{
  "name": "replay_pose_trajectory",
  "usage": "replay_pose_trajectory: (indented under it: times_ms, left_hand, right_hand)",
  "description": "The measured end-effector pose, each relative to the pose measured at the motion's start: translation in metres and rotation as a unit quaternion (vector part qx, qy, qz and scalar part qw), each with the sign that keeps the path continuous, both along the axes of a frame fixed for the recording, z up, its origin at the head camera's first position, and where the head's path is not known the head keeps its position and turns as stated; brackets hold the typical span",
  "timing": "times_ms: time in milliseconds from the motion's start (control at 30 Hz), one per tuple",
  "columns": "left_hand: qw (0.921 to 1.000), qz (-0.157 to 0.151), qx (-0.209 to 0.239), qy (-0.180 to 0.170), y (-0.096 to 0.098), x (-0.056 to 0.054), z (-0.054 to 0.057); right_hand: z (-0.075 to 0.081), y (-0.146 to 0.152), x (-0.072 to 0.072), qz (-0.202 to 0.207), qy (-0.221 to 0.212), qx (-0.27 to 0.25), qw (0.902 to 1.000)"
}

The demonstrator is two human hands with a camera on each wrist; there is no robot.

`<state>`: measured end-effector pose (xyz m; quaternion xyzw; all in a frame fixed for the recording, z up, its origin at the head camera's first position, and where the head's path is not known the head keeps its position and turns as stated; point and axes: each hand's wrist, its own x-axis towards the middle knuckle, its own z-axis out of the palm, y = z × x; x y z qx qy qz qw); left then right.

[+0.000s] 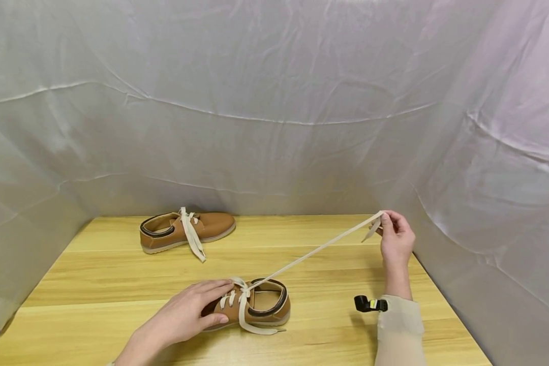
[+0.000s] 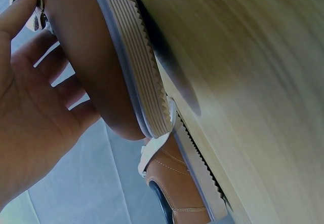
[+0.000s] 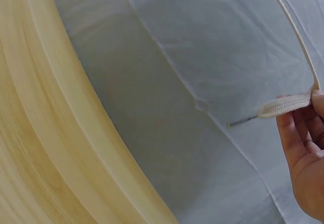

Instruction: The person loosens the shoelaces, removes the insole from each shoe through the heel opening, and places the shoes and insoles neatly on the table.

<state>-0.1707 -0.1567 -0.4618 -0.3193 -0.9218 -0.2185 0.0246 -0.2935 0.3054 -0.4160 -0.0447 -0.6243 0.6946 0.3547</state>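
Your left grip [image 1: 187,310] clasps the front of the near shoe [image 1: 262,316], which sits on the surface [image 1: 329,325], presumably bracing it against the pull; your right grip [image 1: 397,241] pinches the lace [image 1: 320,247] near its end, so that it slants taut above the surface.

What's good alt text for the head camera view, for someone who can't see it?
A person's right hand holds a pale shoelace stretched out from the nearer brown shoe, while the left hand holds that shoe's front. A second brown shoe stands farther back on the wooden table.
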Motion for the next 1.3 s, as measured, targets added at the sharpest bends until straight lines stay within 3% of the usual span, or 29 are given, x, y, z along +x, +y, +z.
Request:
replay_pose_trajectory:
  times_ms: [200, 1300]
  left_hand:
    - [1.0, -0.001, 0.002, 0.005, -0.0007, 0.0002, 0.0001]
    - [1.0, -0.001, 0.003, -0.002, -0.0016, 0.0, 0.0002]
  right_hand:
    - [-0.0002, 0.0009, 0.0006, -0.016, -0.025, -0.004, 0.9995]
    - [0.0003, 0.0035, 0.0006, -0.056, -0.049, -0.043, 0.9963]
